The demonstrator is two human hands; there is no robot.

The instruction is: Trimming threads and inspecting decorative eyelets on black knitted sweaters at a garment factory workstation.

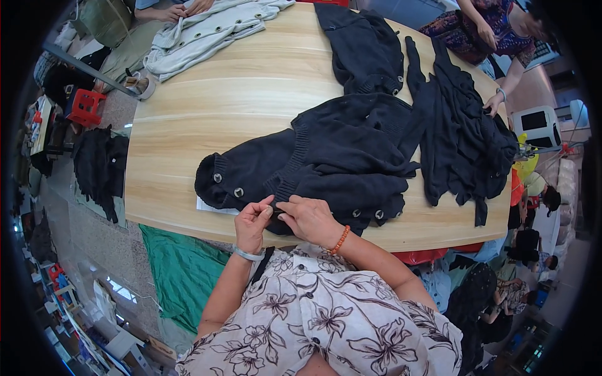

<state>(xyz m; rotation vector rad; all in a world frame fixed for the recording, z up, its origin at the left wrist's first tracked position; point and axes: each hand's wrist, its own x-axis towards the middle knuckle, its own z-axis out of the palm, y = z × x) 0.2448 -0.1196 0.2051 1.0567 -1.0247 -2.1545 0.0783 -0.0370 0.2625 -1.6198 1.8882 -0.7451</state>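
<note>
A dark knit cardigan (351, 150) with large round buttons lies spread along the near side of the wooden table. At its near ribbed edge, my left hand (251, 227) has thumb and forefinger pinched together. What sits between those fingertips is too small to make out. Just to the right, my right hand (312, 222) is closed on the cardigan's edge, its fingertips a little apart from the left ones. One button (238, 192) shows on the part left of my hands, and another button (379, 214) to the right. A white sheet (216, 208) peeks out from under the cardigan.
More dark knitwear (464, 125) is heaped at the right, where a co-worker's hand (493, 104) touches it. Another dark garment (367, 53) lies at the far side. A pale grey buttoned cardigan (213, 37) is at the far left, under another person's hands (188, 9). Green cloth (182, 269) hangs below the table (188, 119).
</note>
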